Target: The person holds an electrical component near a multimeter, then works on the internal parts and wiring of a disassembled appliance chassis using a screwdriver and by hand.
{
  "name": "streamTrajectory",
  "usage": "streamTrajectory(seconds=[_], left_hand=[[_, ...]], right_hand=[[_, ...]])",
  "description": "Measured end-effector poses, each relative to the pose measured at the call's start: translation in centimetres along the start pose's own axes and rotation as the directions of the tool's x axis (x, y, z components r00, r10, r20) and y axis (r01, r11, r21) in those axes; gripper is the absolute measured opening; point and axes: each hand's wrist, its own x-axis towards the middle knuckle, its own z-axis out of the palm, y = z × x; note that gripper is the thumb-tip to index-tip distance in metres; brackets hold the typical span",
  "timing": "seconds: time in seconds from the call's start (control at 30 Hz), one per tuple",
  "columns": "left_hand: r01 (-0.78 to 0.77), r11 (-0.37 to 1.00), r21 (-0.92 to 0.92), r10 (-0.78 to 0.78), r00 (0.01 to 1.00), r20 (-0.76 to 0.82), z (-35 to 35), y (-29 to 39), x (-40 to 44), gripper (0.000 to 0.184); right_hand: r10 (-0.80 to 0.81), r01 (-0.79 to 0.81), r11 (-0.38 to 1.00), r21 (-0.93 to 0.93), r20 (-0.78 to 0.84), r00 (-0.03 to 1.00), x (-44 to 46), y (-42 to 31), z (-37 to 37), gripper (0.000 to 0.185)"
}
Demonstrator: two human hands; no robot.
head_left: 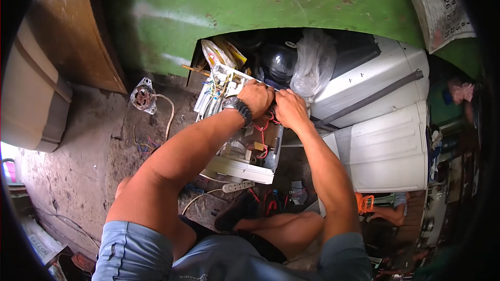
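On the floor [122, 145], between the seated person's arms, lies an open white casing [237, 169], its inside facing up. It holds a crowd of parts: multicoloured wires [214, 91] bunched at the far left corner, looped red wires [264, 138] toward the right side, and a small tan block [259, 147] near the front wall. Both hands meet at the casing's far right part. The left hand [256, 99], with a wristwatch [241, 108] above it, bends over the casing; the right hand [290, 108] curls in just beside it. Fingertips are hidden, so whether either grip is closed on something I cannot tell.

Behind the casing, an arched opening in the green panel [312, 0] contains yellow-and-white packets [225, 54], a glossy black rounded object [280, 63] and a crumpled clear plastic bag [312, 65]. To the casing's left, a motor-like metal part [141, 97] with a pale cord [171, 114] rests on the floor; a power strip [238, 186] lies just in front of the casing.
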Motion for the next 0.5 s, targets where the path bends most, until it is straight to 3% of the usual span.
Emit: streamTrajectory(seconds=[0.07,0.2,0.27,0.33,0.5], left_hand=[[-0.045,0.999,0.001,0.045,0.999,-0.027,-0.1,0.0,-0.2,0.029],[-0.018,1.000,0.011,0.019,0.998,-0.062,0.9,0.2,0.2,0.030],[-0.033,0.999,0.022,0.034,0.998,-0.049,0.3,0.3,0.0,0.029],[0.016,1.000,0.020,-0.018,0.995,0.096,-0.8,0.6,0.2,0.029],[0.053,0.999,0.010,-0.054,0.995,0.088,-0.5,0.8,0.2,0.034]], right_hand=[[0.029,-0.026,0.999,-0.025,0.133,0.991,0.3,0.0,-0.8,0.017],[0.104,-0.111,0.994,0.013,0.249,0.963,1.0,-0.1,-1.4,0.019],[0.109,-0.129,0.989,0.070,0.234,0.966,0.9,0.0,-0.9,0.020],[0.110,-0.122,0.991,0.049,0.190,0.976,0.9,-0.2,-0.6,0.020],[0.070,-0.082,0.995,0.054,0.186,0.980,0.5,0.2,-1.0,0.019]])
